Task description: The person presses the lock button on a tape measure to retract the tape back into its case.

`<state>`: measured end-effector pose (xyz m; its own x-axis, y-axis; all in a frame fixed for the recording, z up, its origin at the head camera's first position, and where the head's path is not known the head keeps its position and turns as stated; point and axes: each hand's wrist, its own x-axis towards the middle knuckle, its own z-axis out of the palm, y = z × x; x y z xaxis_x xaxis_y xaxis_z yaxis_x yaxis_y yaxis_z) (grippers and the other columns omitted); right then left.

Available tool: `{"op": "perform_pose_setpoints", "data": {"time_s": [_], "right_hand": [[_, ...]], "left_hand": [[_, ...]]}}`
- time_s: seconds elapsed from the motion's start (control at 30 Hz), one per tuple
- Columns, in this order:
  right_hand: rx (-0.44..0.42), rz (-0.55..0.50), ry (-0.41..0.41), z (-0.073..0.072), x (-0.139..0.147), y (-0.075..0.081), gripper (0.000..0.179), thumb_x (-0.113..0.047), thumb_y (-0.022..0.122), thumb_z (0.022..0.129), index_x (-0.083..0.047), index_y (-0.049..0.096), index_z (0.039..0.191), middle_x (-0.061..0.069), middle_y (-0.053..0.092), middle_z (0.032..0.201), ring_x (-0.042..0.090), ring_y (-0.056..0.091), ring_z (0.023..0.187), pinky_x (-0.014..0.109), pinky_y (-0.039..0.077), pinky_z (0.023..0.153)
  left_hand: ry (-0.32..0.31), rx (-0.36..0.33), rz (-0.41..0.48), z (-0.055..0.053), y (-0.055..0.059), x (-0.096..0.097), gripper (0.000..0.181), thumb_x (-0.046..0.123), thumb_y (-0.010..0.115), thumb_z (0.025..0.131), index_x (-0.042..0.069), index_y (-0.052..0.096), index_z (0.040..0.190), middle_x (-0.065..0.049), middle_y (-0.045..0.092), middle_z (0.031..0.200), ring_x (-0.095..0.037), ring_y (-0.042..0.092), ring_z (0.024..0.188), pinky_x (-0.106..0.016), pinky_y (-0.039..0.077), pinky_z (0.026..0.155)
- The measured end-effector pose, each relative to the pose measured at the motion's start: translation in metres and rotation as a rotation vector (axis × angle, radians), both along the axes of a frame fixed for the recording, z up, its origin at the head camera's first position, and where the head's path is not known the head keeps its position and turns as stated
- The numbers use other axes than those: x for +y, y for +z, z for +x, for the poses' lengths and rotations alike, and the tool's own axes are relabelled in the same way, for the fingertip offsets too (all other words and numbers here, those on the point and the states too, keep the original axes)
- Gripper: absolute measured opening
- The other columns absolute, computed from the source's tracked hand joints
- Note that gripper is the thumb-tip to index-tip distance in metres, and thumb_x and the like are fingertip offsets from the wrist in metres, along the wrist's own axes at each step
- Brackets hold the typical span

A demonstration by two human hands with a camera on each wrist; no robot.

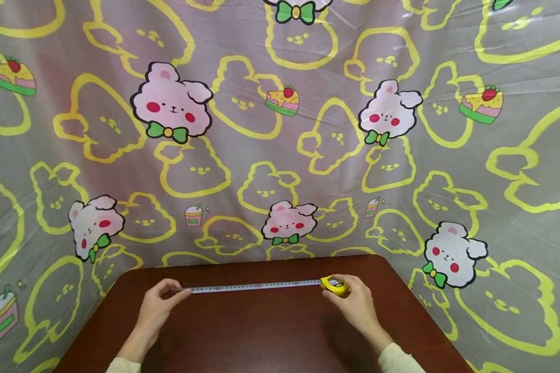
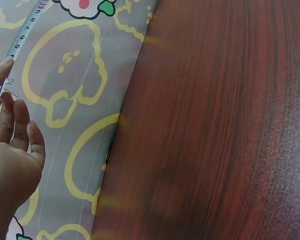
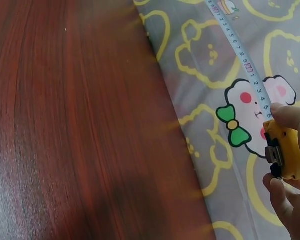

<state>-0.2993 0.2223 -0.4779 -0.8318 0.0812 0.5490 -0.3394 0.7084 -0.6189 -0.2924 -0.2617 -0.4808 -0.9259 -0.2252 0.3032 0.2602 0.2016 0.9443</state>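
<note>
A yellow tape measure point(image 1: 334, 285) sits in my right hand point(image 1: 357, 305), gripped between thumb and fingers. Its white blade point(image 1: 256, 287) is drawn out to the left in a nearly straight line above the table. My left hand point(image 1: 156, 308) pinches the blade's free end between thumb and index finger. In the left wrist view, the other fingers of the left hand point(image 2: 15, 155) are loosely bent beside the blade point(image 2: 24, 32). The right wrist view shows the tape measure case point(image 3: 286, 150) with its metal belt clip, and the blade point(image 3: 240, 52) leaving its mouth.
Below the hands lies a dark reddish-brown wooden table point(image 1: 256, 336) with rounded far corners. A grey curtain point(image 1: 242, 155) printed with yellow outlines and white rabbits hangs behind the table and along both sides, close to its edges.
</note>
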Motion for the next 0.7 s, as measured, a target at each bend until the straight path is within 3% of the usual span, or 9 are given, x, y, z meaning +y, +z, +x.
{"op": "perform_pose_setpoints", "data": {"time_s": [0.4,0.7], "right_hand": [[-0.022,-0.021,-0.022,0.0,-0.015,-0.003,0.061,-0.033,0.097,0.073,-0.011,0.073,0.124,0.012,0.067,0.119,0.032,0.065,0.107,0.049,0.051,0.088],[0.034,-0.036,-0.014,0.001,-0.027,-0.005,0.058,-0.027,0.098,0.071,-0.009,0.074,0.121,0.011,0.066,0.116,0.033,0.064,0.104,0.05,0.051,0.085]], "left_hand": [[0.002,-0.027,-0.016,0.001,-0.004,0.003,0.033,0.014,0.087,0.086,-0.004,0.064,0.101,-0.001,0.064,0.09,-0.012,0.059,0.085,-0.024,0.049,0.074],[-0.003,-0.038,-0.012,-0.001,-0.008,0.008,0.035,0.015,0.088,0.085,-0.003,0.064,0.101,-0.002,0.064,0.092,-0.014,0.059,0.087,-0.024,0.049,0.075]]}}
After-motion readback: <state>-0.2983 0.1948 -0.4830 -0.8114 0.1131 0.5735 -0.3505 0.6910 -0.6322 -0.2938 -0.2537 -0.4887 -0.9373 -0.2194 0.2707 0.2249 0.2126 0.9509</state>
